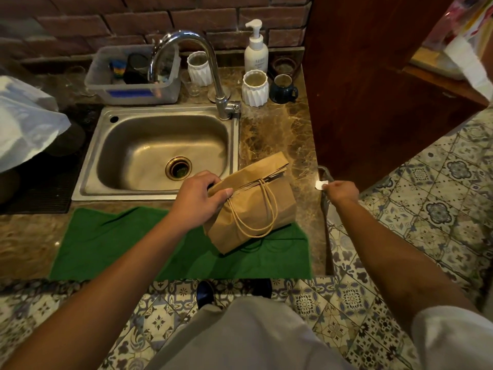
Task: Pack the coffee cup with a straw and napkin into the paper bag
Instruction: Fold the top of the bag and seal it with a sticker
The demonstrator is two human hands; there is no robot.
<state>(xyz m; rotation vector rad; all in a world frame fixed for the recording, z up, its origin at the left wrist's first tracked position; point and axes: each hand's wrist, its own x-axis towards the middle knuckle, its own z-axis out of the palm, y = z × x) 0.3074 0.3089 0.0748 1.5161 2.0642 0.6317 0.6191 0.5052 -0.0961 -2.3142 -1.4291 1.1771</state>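
A brown marble counter [280, 134] runs beneath a brick wall, with one steel sink [157, 153] set into it and one curved chrome faucet [197, 65] over the basin. Behind the sink stand two white ribbed cups [254, 88], one white pump bottle [256, 49], one dark mug [283, 89] and one clear plastic tub [133, 76] holding dark items. One green cloth [120, 244] lies along the counter's near edge. One brown paper bag [256, 209] rests partly on that cloth, just right of the sink, its top folded over and its two twine handles hanging down the front. The coffee cup, straw and napkin cannot be seen. The left hand [197, 198] is closed on the bag's folded top at its left corner, thumb pressed to the paper. The right hand [342, 192], well apart past the counter's right edge, pinches one small white sticker [320, 185] between its fingertips. Patterned tiles cover the floor [400, 236]
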